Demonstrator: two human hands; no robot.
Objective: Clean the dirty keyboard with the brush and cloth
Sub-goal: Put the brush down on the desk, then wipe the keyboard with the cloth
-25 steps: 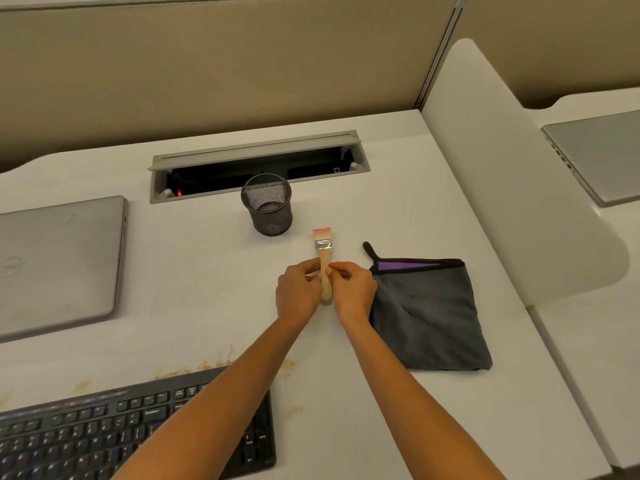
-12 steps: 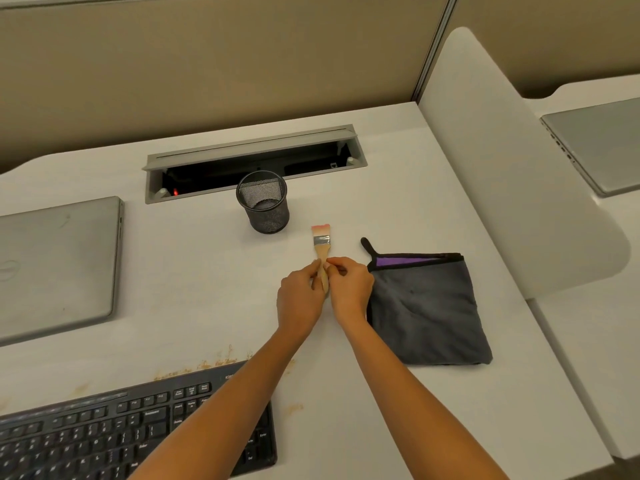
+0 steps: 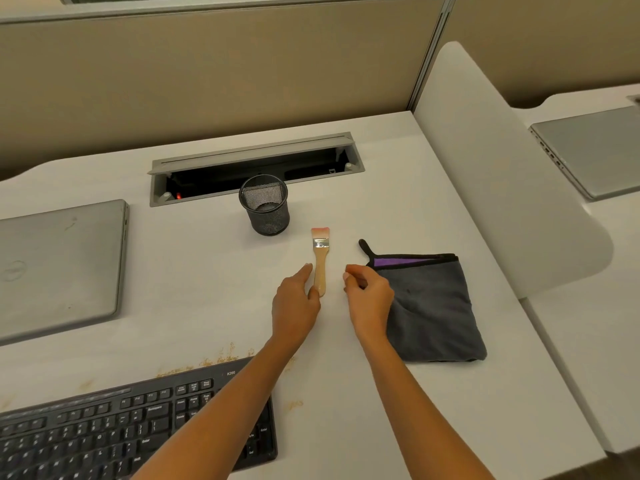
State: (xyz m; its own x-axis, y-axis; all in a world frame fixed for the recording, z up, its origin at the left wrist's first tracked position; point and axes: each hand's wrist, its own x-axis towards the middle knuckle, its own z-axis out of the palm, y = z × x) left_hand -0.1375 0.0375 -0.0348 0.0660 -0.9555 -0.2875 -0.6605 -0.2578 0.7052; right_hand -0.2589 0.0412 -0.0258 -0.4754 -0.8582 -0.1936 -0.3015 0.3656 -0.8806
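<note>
1. The keyboard [image 3: 121,431] sits at 7 o'clock on the desk [image 3: 207,289], untouched. Brown crumbs [image 3: 221,358] lie along its far edge, so the dirt is not yet removed.
2. The left hand [image 3: 294,306] stays at the brush [image 3: 320,261]. Its fingers lie nearly straight along the left side of the handle and touch the handle's lower end. No finger is seen curled round the handle.
3. The brush lies flat on the desk, bristles pointing to 12 o'clock, at 5 o'clock from the mesh cup [image 3: 265,206]. Its position is much as it was a second ago.
4. The right hand [image 3: 369,296] has changed: half a second ago it pinched the handle together with the left hand. It has now let go and moved off toward 3 o'clock, clear of the brush. Its fingers are loosely curled and hold nothing.
5. The right hand now sits over the left edge of the folded cloth [image 3: 436,306], which lies at 3 o'clock from the brush.
6. Judgement: the two-handed hold is released and no cleaning has begun. The brush must be gripped firmly before being carried toward 7 o'clock.
</note>
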